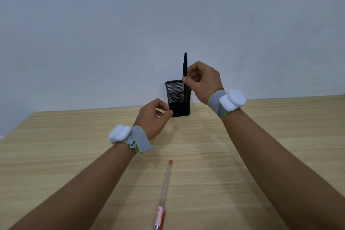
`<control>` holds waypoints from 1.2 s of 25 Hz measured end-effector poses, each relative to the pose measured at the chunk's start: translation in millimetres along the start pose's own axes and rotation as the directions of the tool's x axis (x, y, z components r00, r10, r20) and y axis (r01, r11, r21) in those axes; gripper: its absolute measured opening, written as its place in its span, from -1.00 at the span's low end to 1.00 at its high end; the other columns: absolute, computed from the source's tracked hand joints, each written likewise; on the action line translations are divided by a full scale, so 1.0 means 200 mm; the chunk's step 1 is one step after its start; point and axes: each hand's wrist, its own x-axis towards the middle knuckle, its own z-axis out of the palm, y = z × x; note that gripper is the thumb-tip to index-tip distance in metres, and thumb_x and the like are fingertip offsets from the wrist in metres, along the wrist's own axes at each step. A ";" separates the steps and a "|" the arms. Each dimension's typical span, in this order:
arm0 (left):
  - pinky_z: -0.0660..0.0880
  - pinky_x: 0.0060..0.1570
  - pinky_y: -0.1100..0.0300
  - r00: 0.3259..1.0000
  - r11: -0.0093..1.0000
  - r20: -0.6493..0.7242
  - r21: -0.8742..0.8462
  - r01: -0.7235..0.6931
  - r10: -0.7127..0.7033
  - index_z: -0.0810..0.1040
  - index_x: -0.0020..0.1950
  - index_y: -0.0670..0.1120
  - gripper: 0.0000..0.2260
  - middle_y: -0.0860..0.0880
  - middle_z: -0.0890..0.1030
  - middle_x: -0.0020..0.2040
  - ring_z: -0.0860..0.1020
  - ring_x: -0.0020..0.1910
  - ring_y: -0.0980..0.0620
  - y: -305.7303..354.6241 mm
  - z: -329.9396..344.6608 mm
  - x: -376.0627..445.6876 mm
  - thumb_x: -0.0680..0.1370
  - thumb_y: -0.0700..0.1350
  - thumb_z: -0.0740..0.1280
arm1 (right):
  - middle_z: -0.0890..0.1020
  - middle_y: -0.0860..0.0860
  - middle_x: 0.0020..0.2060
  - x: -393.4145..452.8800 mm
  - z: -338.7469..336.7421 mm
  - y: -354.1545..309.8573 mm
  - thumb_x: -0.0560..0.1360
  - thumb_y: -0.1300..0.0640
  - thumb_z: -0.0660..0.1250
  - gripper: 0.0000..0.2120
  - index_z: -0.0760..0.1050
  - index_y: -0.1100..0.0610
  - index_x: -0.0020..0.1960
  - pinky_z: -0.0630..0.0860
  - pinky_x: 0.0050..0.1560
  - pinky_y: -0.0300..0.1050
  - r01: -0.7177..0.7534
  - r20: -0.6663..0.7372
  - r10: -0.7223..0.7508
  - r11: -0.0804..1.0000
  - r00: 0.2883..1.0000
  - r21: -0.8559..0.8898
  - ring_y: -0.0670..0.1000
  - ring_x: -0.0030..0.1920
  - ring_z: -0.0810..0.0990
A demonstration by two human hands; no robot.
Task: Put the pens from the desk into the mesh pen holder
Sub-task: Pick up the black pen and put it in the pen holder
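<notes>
A black mesh pen holder (175, 97) stands at the far edge of the wooden desk, against the wall. My right hand (202, 80) pinches a black pen (185, 64) upright, its lower end inside the holder's opening. My left hand (154, 116) hovers just left of the holder's base, fingers loosely curled with thumb and forefinger near each other, holding nothing. A clear pen with a red tip and red cap (165, 188) lies on the desk near me, between my forearms.
The light wooden desk (65, 155) runs to a plain grey wall. Both wrists wear grey straps with white pads.
</notes>
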 end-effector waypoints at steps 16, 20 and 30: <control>0.40 0.04 0.20 0.995 0.996 0.048 0.024 0.091 -0.092 0.52 0.11 0.01 -0.76 0.10 0.57 0.13 0.52 0.15 0.09 -0.13 0.07 0.01 0.46 -0.04 0.39 | 0.58 -0.02 -0.24 0.04 0.00 0.06 0.46 0.24 0.30 -0.36 0.19 -0.07 0.46 0.46 -0.19 -0.46 0.053 -0.334 -0.001 0.988 0.942 0.146 -0.14 -0.37 0.58; 0.28 0.31 0.19 0.972 0.992 0.198 0.001 0.128 -0.126 0.34 0.37 0.05 -0.47 0.07 0.43 0.38 0.37 0.32 0.14 -0.18 0.09 0.03 0.44 0.01 0.41 | 0.60 0.00 -0.23 0.05 0.02 0.07 0.46 0.26 0.29 -0.30 0.12 -0.10 0.49 0.46 -0.17 -0.47 0.060 -0.330 -0.015 0.990 0.944 0.127 -0.16 -0.36 0.59; 0.22 0.44 0.01 0.966 0.975 0.193 0.175 0.138 -0.172 0.26 0.45 0.10 -0.33 0.07 0.42 0.42 0.35 0.42 -0.02 -0.18 0.11 0.03 0.39 0.18 0.38 | 0.57 -0.12 -0.30 0.06 0.05 0.13 0.45 0.21 0.33 -0.67 0.45 0.06 0.20 0.55 -0.19 -0.29 0.040 -0.229 -0.033 0.999 0.973 0.028 -0.19 -0.36 0.59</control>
